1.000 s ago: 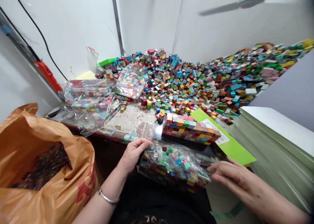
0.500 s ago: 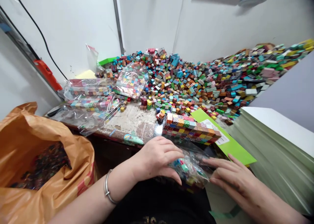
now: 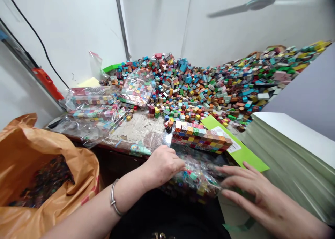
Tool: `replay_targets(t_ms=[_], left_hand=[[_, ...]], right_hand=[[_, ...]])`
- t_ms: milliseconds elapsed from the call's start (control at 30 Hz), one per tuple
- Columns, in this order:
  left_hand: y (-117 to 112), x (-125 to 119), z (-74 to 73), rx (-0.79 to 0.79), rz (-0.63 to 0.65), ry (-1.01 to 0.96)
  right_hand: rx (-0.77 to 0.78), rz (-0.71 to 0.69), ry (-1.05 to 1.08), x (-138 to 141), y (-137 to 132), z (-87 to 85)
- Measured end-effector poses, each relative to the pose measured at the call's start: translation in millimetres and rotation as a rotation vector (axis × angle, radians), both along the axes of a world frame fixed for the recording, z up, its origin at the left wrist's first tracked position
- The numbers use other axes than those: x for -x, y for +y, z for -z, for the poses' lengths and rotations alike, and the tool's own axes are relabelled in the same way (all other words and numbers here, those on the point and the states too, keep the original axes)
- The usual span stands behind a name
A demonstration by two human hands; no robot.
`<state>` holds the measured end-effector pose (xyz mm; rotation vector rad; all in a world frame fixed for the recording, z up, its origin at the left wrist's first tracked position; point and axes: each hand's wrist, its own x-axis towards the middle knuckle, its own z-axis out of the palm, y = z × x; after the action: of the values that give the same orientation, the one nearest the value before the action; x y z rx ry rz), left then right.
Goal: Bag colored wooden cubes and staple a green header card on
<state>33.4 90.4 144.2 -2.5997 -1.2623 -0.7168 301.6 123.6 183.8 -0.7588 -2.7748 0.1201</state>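
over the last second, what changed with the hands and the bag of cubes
The left hand slid right from the left end of the bag of cubes onto its top, fingers curled over it; the bag looks bunched shorter. The right hand stayed spread at its right end. The block stack and orange bag did not move.

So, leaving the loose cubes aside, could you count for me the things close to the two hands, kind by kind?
Hands, left hand and right hand, both on the bag: 2
Clear bag of cubes: 1
Neat block of cubes: 1
Green sheet: 1
Orange bag: 1
Total: 6
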Motion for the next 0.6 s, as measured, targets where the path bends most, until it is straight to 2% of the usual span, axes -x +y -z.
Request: replay_targets(t_ms=[67,133,267,367,500,600], left_hand=[[-0.1,-2.1,-0.4,-0.028,0.012,-0.011],[-0.9,-3.1,-1.6,-0.04,0.029,-0.01],[-4.9,-1.3,-3.0,-0.028,0.037,0.006],[-8.5,0.8,-3.2,-0.022,0.037,-0.001],[-10.6,0.8,-5.0,-0.018,0.053,-0.002],[-11.1,-0.2,-6.8,-0.012,0.061,-0.009]], right_hand=[[0.049,0.072,0.055,11.2,3.9,-1.8],[0.031,0.118,0.104,26.8,11.3,0.2],[-0.075,0.106,0.106,55.2,32.5,13.6],[-0.097,0.153,0.096,63.1,45.8,24.4],[0.037,0.238,0.025,60.2,52.7,27.6],[0.128,0.201,-0.059,56.7,49.3,20.3]])
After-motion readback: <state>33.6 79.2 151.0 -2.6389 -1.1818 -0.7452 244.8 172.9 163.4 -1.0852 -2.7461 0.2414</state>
